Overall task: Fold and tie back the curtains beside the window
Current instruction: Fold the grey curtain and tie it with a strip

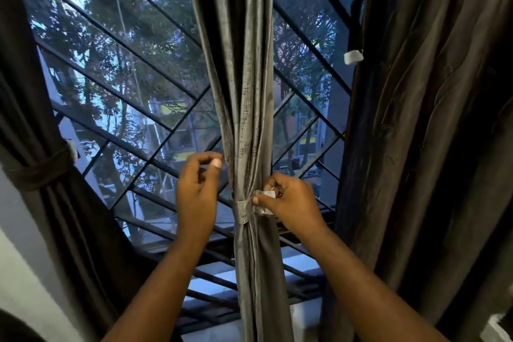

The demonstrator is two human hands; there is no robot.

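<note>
A grey curtain (247,97) hangs gathered into a narrow bundle at the middle of the window. A matching tie-back band (243,211) wraps the bundle low down. My right hand (288,202) pinches the band's white end at the bundle's right side. To the left of the bundle and slightly higher, my left hand (198,189) has its fingers curled, thumb and fingertips close to the curtain's left edge; nothing shows in its grasp.
A dark curtain (41,147) at the left is bound by its own band (41,172). A wide dark curtain (433,119) hangs loose at the right, with a loose strap (356,36) with a white tip beside it. Black window bars (155,147) cross the glass.
</note>
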